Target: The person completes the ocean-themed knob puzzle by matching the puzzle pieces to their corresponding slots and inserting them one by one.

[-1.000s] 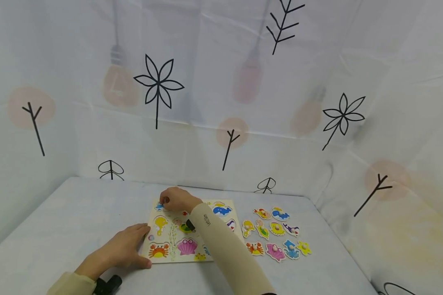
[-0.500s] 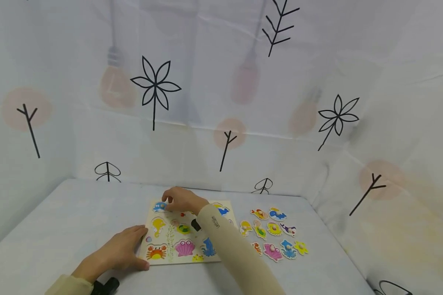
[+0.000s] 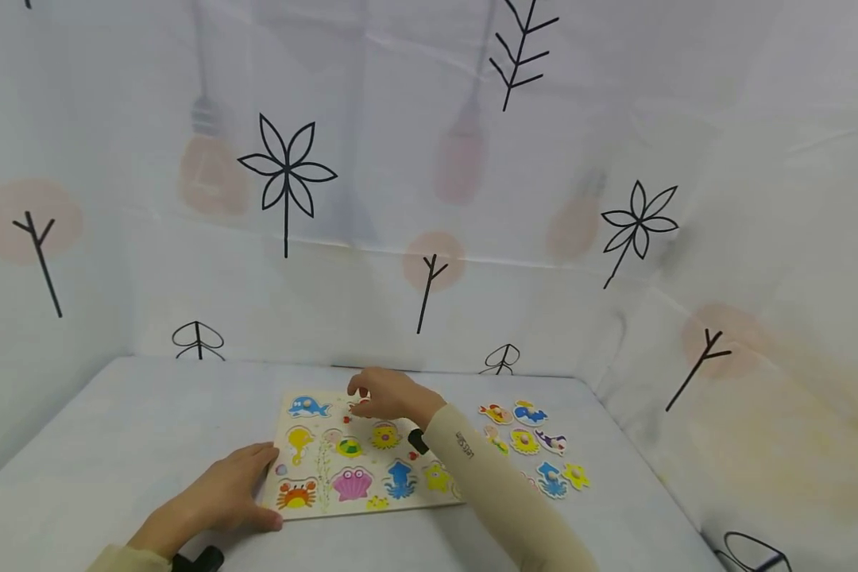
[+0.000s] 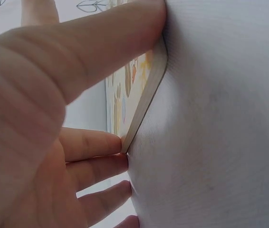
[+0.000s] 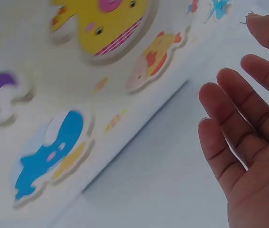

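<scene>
A puzzle board [image 3: 418, 503] with sea-animal recesses lies on the table. At its far left corner, a blue whale piece [image 3: 309, 407] with a round knob sits in place. My left hand [image 3: 218, 492] rests at the board's left side. In the left wrist view the outstretched thumb [image 4: 101, 45] lies at the near corner, with fingertips [image 4: 113, 142] against the edge. Over the board's far middle, my right hand [image 3: 393, 396] hovers with loosely bent fingers and holds nothing. The right wrist view shows its spread fingers [image 5: 239, 109] beside the board, near a whale recess [image 5: 53, 154].
Several knobbed pieces lie right of the board, among them a red-yellow fish [image 3: 496, 413], a blue whale [image 3: 529, 412], a blue squid [image 3: 551, 480] and a yellow star [image 3: 576, 475]. My right sleeve [image 3: 500, 485] covers some others. A patterned cloth [image 3: 372, 302] stands behind the table.
My right hand has left the blue whale piece at the far left corner and moved right across the board. The left hand stays at the board's edge. The head view has shifted slightly.
</scene>
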The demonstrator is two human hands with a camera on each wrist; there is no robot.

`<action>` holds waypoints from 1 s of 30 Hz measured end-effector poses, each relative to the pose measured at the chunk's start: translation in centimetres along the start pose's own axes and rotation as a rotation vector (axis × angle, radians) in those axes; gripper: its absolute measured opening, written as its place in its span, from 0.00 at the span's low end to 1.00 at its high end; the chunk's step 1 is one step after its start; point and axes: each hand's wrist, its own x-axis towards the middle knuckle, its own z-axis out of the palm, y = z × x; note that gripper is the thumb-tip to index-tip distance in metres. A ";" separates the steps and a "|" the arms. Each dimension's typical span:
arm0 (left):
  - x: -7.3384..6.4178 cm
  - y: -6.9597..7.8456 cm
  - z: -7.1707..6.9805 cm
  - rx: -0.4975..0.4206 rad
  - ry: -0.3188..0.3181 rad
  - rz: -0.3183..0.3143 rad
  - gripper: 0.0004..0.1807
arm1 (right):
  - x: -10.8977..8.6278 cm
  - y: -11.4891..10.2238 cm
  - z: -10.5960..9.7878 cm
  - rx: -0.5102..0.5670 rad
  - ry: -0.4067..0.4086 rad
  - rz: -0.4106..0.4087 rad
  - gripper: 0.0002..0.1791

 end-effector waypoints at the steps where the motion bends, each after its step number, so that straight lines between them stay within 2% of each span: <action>1: 0.0 -0.1 0.1 -0.001 0.001 -0.001 0.59 | -0.4 0.2 -0.1 -0.006 0.001 0.001 0.19; 17: 0.2 -0.2 0.4 -0.007 -0.021 -0.023 0.59 | -6.5 5.8 0.7 -0.030 0.024 0.094 0.19; 25: 0.1 -0.3 0.4 -0.004 0.004 0.001 0.59 | -8.9 9.4 0.3 0.037 0.067 0.194 0.20; 30: 0.1 -0.2 0.3 0.000 -0.003 -0.002 0.59 | -10.0 11.5 0.0 0.046 0.109 0.239 0.20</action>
